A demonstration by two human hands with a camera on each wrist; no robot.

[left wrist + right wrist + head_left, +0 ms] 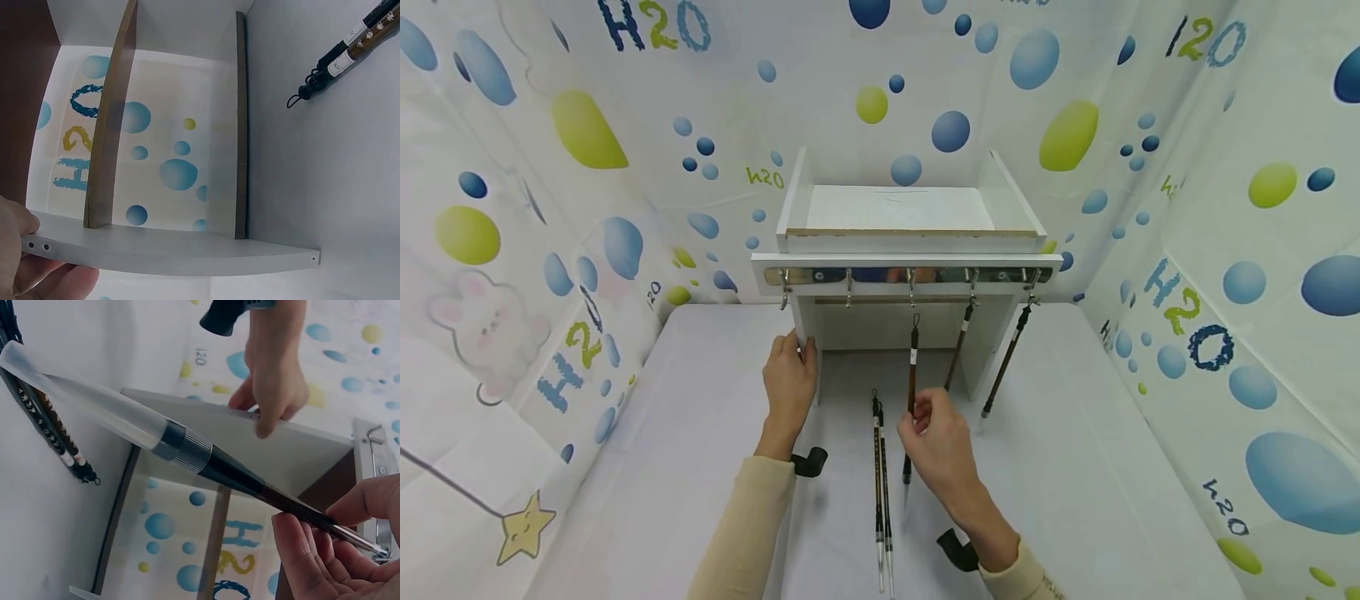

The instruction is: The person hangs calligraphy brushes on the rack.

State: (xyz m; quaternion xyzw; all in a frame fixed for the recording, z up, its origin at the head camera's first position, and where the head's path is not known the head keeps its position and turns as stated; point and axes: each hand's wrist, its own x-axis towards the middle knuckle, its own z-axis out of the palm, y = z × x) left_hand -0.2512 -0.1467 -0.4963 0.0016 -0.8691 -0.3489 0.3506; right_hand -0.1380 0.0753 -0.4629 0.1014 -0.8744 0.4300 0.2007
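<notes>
My right hand (pixel 942 446) pinches a dark-handled calligraphy brush (pixel 913 362) by its shaft. The brush stands nearly upright, its loop just below the middle hook (pixel 912 287). In the right wrist view, a clear cap (pixel 125 415) covers its tip. My left hand (pixel 789 379) grips the left side panel of a white shelf (pixel 910 243), thumb on one face and fingers on the other. Two brushes, a right-hand one (pixel 1006 360) and another (pixel 958 346), hang from hooks on the shelf's metal rail (pixel 880 276).
Two more capped brushes (pixel 882 475) lie side by side on the white table (pixel 1075 500), loops towards the shelf. Patterned curtains (pixel 820 108) with bubbles and lettering enclose the back and sides. Black bands (pixel 808 462) show at my wrists.
</notes>
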